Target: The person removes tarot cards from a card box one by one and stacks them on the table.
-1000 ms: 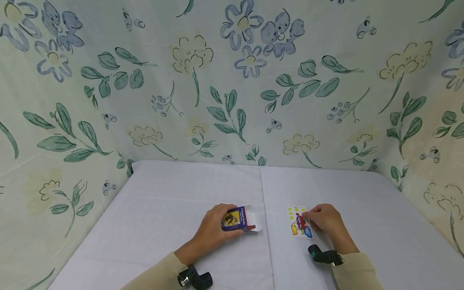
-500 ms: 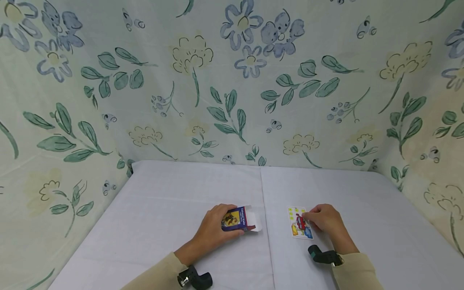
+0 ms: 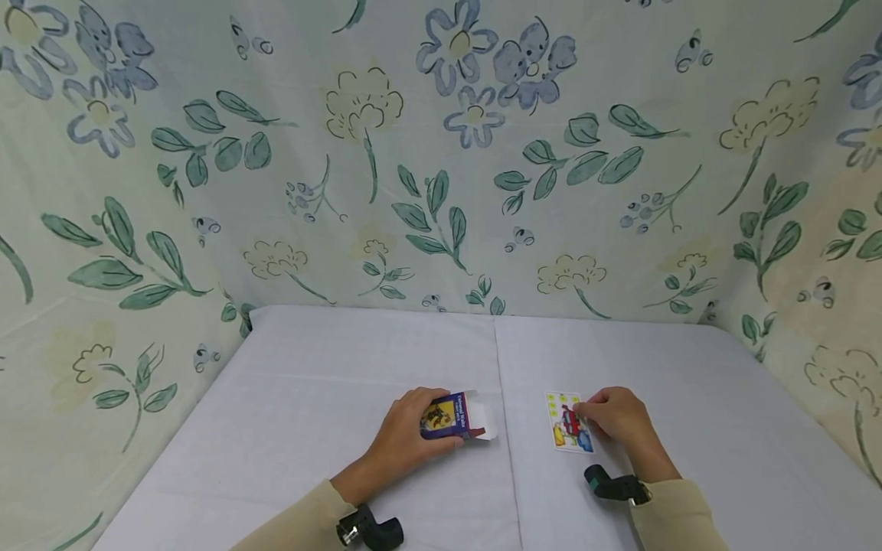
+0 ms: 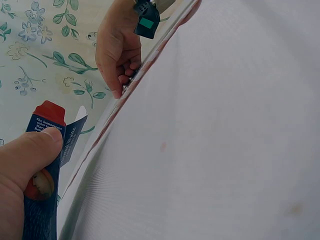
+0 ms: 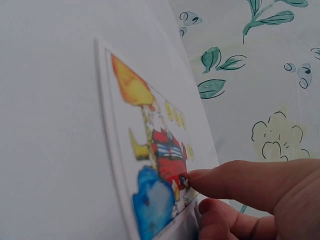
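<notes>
A: Where do the hands stand?

B: The left hand (image 3: 406, 432), bottom centre of the frame, is wrapped round the small blue box (image 3: 444, 417), its open end facing right. The right hand (image 3: 622, 422), lower right, pinches the edge of the picture card (image 3: 568, 435), which lies flat on the white cloth (image 3: 344, 360).

A: One card or a stack?

B: Hard to say; the right wrist view is blurred along that edge.

A: What worries you?

B: If it's a stack, an uneven pinch could fan the layers apart. If it's single, lifting with too much thumb could bend it at the corner.

A: And the box?

B: It looks like thin cardboard, so a hard squeeze might buckle its mouth. The red flap (image 4: 50, 112) sticks out at the open end too; anything pushed there off-line could catch and crease it.
</notes>
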Tool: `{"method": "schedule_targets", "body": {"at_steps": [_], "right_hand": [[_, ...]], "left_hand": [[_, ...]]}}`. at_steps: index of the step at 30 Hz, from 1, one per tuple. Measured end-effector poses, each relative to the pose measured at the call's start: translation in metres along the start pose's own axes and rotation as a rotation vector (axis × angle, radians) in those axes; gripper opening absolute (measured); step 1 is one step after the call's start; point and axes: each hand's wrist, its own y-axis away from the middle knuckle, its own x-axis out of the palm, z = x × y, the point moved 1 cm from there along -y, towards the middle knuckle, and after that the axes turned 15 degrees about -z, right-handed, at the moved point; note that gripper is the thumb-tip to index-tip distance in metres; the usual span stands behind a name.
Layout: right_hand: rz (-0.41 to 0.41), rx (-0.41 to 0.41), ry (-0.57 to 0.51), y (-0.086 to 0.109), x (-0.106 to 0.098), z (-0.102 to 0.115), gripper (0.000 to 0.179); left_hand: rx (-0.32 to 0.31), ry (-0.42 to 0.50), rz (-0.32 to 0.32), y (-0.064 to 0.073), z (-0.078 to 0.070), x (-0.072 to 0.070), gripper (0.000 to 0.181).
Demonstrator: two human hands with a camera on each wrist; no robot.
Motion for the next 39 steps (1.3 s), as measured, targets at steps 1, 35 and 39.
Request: {"method": "schedule_targets", "body": {"at_steps": [1, 35, 39], "right_hand": [[0.0, 0.001, 0.0, 0.0, 0.0, 0.0, 0.028], [0.016, -0.017, -0.079, 0.003, -0.011, 0.01, 0.035], [0.019, -0.061, -0.105, 0.005, -0.009, 0.019, 0.038]], "left_hand": [[0.001, 0.0, 0.0, 0.0, 0.0, 0.0, 0.073], [-0.004, 0.007, -0.004, 0.0, 0.0, 0.002, 0.073], [-0.003, 0.01, -0.007, 0.001, 0.001, 0.002, 0.073]]}}
